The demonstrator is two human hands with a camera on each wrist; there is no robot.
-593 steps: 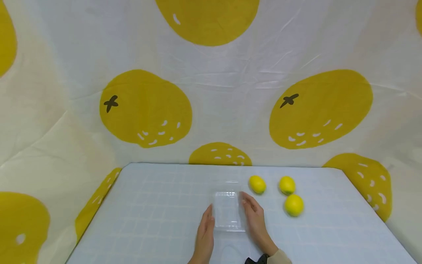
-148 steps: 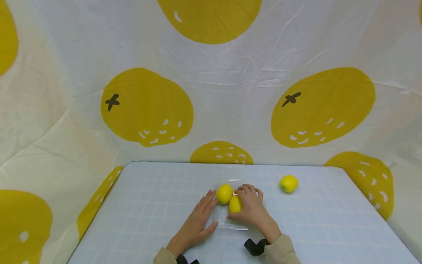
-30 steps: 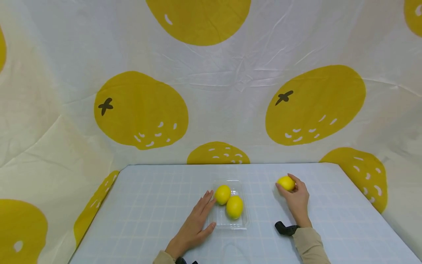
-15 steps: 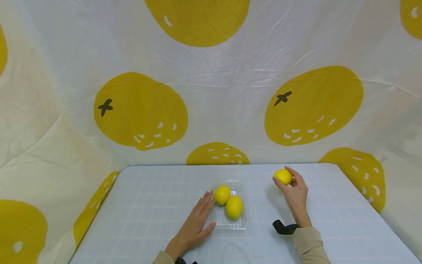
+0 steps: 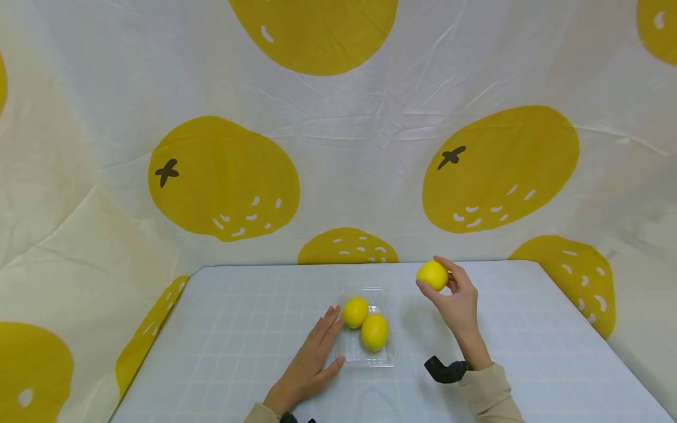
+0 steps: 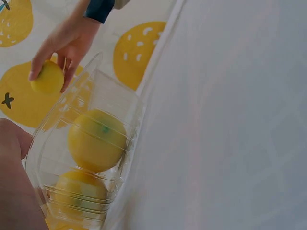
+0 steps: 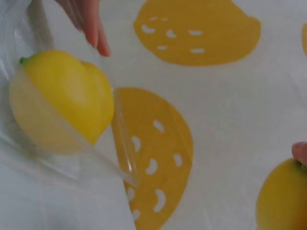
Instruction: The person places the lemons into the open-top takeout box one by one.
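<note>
Between thumb and fingers my right hand (image 5: 455, 299) pinches a yellow lemon (image 5: 432, 275), raised over the table's back right, its shadow falling below. A clear plastic box (image 5: 365, 357) stands at the middle with two lemons inside: one at the back left (image 5: 355, 312), the other (image 5: 374, 332) nearer its centre. My left hand (image 5: 312, 361) lies along the box's left side, fingers straight and fingertips right at the rim. The left wrist view shows the box wall (image 6: 108, 81) close up, with the held lemon (image 6: 48, 78) beyond it. At the right wrist view's edge is part of the held lemon (image 7: 285, 199).
A pale blue checked cloth (image 5: 238, 335) covers the table. Behind it hangs a white curtain (image 5: 365, 153) printed with large yellow fruits. A black wrist device (image 5: 446, 370) sits on the right wrist, above a beige sleeve (image 5: 489, 393).
My right hand has lifted the third lemon off the cloth and carried it up and left toward the box. The left hand and the two boxed lemons have stayed put.
</note>
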